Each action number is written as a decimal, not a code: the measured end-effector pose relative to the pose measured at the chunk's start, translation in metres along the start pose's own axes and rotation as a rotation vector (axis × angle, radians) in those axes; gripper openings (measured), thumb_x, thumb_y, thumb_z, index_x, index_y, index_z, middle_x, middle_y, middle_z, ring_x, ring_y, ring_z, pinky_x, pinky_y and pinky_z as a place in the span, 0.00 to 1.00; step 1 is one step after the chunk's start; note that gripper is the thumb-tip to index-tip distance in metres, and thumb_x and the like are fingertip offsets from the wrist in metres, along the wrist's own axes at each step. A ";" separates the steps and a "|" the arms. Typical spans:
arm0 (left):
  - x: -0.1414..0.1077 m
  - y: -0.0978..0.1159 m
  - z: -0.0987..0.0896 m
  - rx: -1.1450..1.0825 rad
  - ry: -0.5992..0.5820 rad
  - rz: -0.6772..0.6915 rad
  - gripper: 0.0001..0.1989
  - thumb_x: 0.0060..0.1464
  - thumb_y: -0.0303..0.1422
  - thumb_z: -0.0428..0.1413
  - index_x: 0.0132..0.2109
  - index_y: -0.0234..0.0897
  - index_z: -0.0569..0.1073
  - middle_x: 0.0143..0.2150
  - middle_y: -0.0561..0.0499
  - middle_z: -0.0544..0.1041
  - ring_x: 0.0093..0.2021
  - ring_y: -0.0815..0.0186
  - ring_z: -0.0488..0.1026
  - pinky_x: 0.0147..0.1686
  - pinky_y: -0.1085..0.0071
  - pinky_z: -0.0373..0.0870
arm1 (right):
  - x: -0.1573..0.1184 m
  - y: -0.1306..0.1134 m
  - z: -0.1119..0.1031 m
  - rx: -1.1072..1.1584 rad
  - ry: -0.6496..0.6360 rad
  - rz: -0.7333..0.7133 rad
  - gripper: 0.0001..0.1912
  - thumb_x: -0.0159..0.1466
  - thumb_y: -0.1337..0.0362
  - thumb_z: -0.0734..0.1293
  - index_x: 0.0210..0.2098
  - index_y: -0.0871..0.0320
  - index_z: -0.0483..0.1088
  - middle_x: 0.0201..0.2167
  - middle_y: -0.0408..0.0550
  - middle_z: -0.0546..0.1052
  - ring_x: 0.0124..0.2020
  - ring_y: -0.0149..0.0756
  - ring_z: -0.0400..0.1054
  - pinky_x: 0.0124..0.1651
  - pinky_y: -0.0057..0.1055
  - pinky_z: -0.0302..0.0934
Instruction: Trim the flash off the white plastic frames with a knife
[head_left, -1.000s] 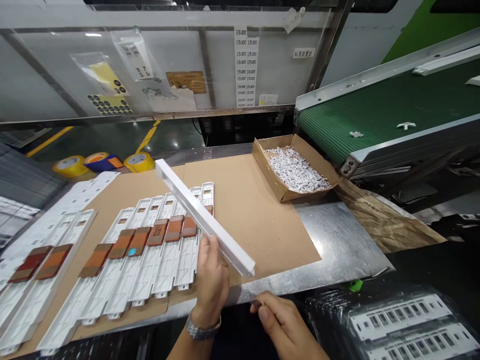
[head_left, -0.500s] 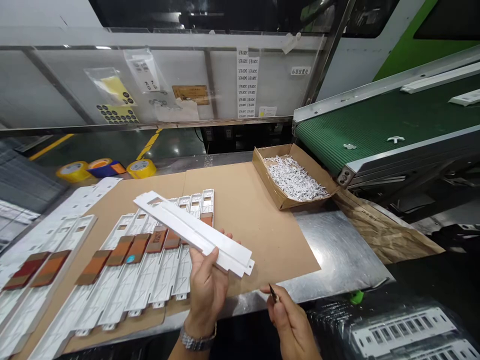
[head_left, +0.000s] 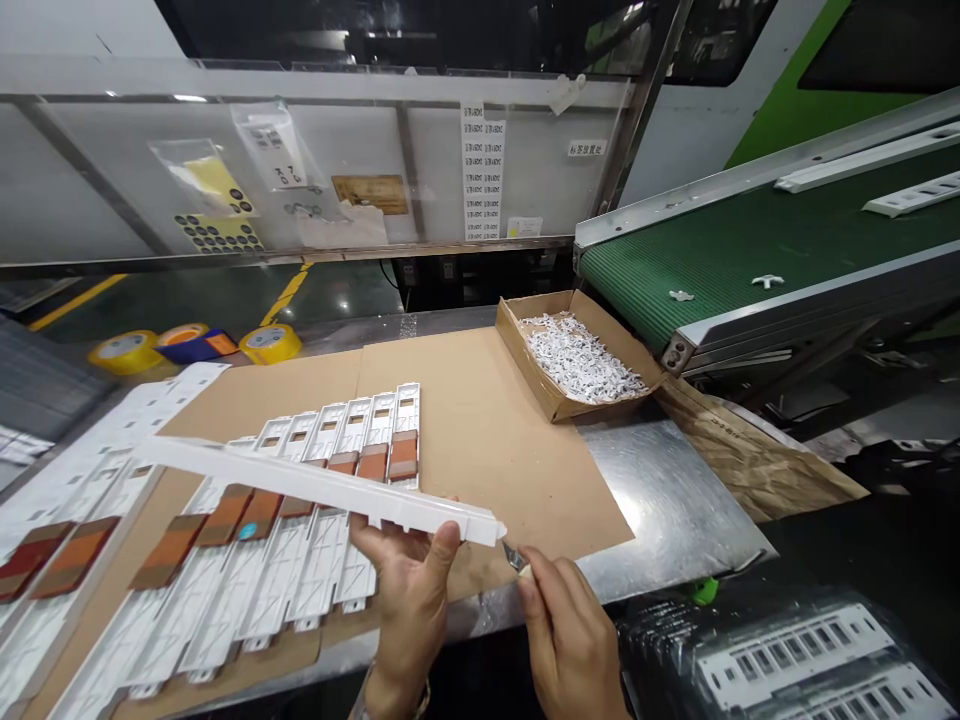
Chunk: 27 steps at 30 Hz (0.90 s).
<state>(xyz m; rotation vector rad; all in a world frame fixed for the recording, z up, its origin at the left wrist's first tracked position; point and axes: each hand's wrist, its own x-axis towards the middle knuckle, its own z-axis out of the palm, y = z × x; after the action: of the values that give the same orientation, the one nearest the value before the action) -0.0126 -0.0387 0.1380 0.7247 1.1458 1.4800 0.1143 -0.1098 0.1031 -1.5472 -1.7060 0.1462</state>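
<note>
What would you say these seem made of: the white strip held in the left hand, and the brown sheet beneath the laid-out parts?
The white strip looks like moulded plastic: matte, opaque, with crisp, even edges, though the exact plastic can't be told. The brown sheet looks like plain cardboard: a dull, uncoated tan surface with a straight joint between pieces.

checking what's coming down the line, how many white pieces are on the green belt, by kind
long white plastic strips: 2
small white t-shaped pieces: 2
total in view: 4
</note>
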 end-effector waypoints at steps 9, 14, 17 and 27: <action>-0.002 0.004 0.002 0.070 0.016 0.064 0.43 0.46 0.36 0.63 0.61 0.51 0.44 0.55 0.47 0.64 0.51 0.62 0.68 0.54 0.59 0.63 | 0.005 -0.004 0.001 -0.075 0.033 -0.026 0.13 0.68 0.67 0.57 0.49 0.63 0.66 0.30 0.51 0.73 0.30 0.38 0.69 0.32 0.31 0.64; -0.005 0.009 0.007 0.059 0.039 0.005 0.41 0.46 0.37 0.63 0.60 0.48 0.47 0.50 0.46 0.67 0.45 0.63 0.71 0.45 0.64 0.71 | 0.006 -0.006 -0.001 -0.088 0.017 -0.032 0.14 0.68 0.66 0.56 0.50 0.63 0.66 0.32 0.52 0.74 0.32 0.38 0.69 0.32 0.31 0.64; -0.008 0.011 0.008 0.056 0.072 -0.003 0.40 0.44 0.39 0.64 0.58 0.46 0.49 0.50 0.45 0.66 0.41 0.64 0.72 0.38 0.67 0.74 | 0.006 -0.007 -0.003 -0.107 0.025 -0.044 0.14 0.68 0.66 0.56 0.50 0.64 0.66 0.32 0.53 0.74 0.32 0.38 0.70 0.33 0.31 0.64; -0.011 0.015 0.005 -0.021 0.019 -0.006 0.40 0.46 0.37 0.63 0.60 0.54 0.49 0.46 0.51 0.66 0.41 0.66 0.71 0.41 0.67 0.72 | 0.003 0.011 -0.003 -0.081 -0.026 0.091 0.14 0.69 0.65 0.56 0.49 0.60 0.69 0.36 0.51 0.77 0.36 0.37 0.73 0.35 0.29 0.67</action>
<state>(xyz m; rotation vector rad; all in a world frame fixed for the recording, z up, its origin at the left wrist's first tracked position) -0.0114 -0.0472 0.1551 0.6931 1.1437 1.4943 0.1248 -0.1063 0.1004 -1.6896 -1.6807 0.1462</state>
